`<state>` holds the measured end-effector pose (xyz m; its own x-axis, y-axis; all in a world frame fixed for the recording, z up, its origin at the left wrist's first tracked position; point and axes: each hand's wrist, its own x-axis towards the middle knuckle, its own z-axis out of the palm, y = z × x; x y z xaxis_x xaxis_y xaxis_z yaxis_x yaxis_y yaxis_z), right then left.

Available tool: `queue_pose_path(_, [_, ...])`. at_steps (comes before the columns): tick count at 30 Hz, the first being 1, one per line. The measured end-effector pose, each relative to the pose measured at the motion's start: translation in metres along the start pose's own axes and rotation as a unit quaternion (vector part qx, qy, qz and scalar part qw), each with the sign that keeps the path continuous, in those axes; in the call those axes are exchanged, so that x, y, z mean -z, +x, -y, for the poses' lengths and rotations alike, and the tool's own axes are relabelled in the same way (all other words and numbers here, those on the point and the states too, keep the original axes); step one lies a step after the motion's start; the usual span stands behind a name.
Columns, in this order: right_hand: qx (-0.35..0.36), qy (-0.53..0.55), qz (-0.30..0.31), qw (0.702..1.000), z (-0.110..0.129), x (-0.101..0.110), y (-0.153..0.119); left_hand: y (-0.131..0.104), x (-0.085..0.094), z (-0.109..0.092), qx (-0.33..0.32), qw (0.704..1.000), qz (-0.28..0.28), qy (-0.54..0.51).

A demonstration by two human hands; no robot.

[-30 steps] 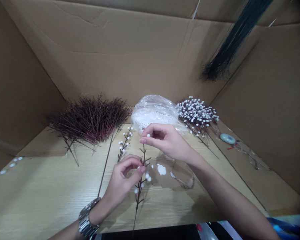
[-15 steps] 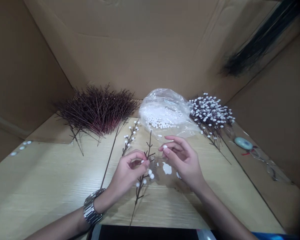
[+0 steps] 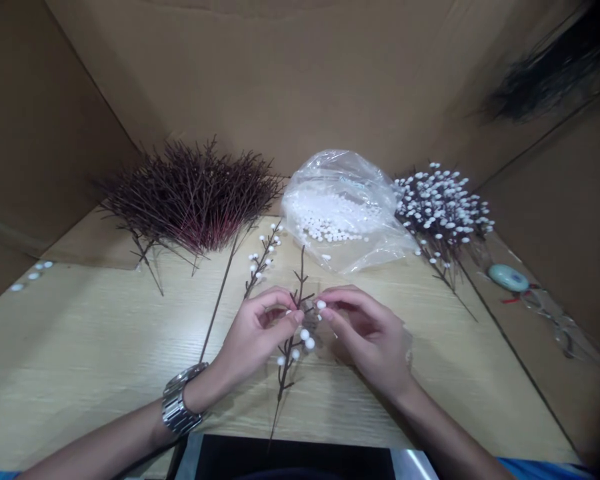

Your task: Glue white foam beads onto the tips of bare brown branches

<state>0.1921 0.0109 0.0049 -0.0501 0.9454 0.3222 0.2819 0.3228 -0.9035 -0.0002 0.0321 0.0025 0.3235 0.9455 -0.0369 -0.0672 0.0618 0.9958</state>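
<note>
My left hand (image 3: 265,327) pinches a brown artificial twig (image 3: 286,363) partway along its stem, its bare tip pointing away from me. Several white berry beads (image 3: 305,335) sit on the twig's lower branches. Between the thumb and forefinger of my right hand (image 3: 367,330) is a single white bead (image 3: 321,305), close to a side branch but apart from it as far as I can see. Behind my left hand lies another twig (image 3: 263,260) dotted with white beads. A clear plastic bag (image 3: 347,207) of loose white beads stands beyond both hands.
At the back left is a heap of bare brown twigs (image 3: 190,193). Beaded twigs (image 3: 443,207) are piled at the back right, near a pale green oval object (image 3: 509,277) and clear glasses (image 3: 555,317). Cardboard walls (image 3: 280,80) enclose the table. A few beads (image 3: 33,275) lie far left.
My right hand has brought its bead closer to the twig, and its fingers have closed in more. My left hand keeps hold of the twig. The camera view has shifted slightly.
</note>
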Motion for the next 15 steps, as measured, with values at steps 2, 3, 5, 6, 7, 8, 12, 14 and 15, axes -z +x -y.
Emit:
queue_pose_path(2, [0.007, 0.003, 0.004, 1.000, 0.0001, -0.0008, -0.0004, 0.0003, -0.0001, 0.0005, 0.001, 1.000, 0.003, -0.007])
queue_pose_path(3, [0.013, 0.004, 0.006, 1.000, 0.0001, -0.0012, -0.0005, 0.0004, -0.0001, 0.0008, 0.000, 1.000, 0.004, -0.010])
queue_pose_path(5, [0.026, 0.007, 0.007, 1.000, -0.0001, -0.0021, -0.0003, 0.0007, -0.0001, 0.0015, -0.001, 1.000, 0.003, -0.010])
queue_pose_path(6, [0.035, 0.007, 0.006, 0.999, -0.0002, -0.0025, -0.0002, 0.0009, 0.0000, 0.0019, 0.002, 1.000, 0.003, -0.009])
queue_pose_path(7, [0.046, 0.006, 0.006, 0.999, -0.0005, -0.0029, -0.0002, 0.0010, 0.0001, 0.0022, 0.005, 1.000, 0.000, -0.009])
queue_pose_path(8, [0.057, 0.006, 0.006, 0.998, -0.0008, -0.0034, -0.0002, 0.0010, 0.0001, 0.0025, 0.009, 1.000, -0.003, -0.009])
queue_pose_path(12, [0.091, 0.008, 0.003, 0.996, -0.0033, -0.0060, -0.0022, 0.0009, 0.0004, 0.0038, 0.016, 1.000, -0.010, -0.016])
queue_pose_path(14, [0.097, 0.009, -0.007, 0.995, -0.0048, -0.0077, -0.0038, 0.0007, 0.0007, 0.0047, 0.015, 1.000, -0.005, -0.022])
queue_pose_path(15, [0.099, 0.009, -0.013, 0.995, -0.0055, -0.0085, -0.0045, 0.0006, 0.0008, 0.0053, 0.016, 1.000, -0.003, -0.025])
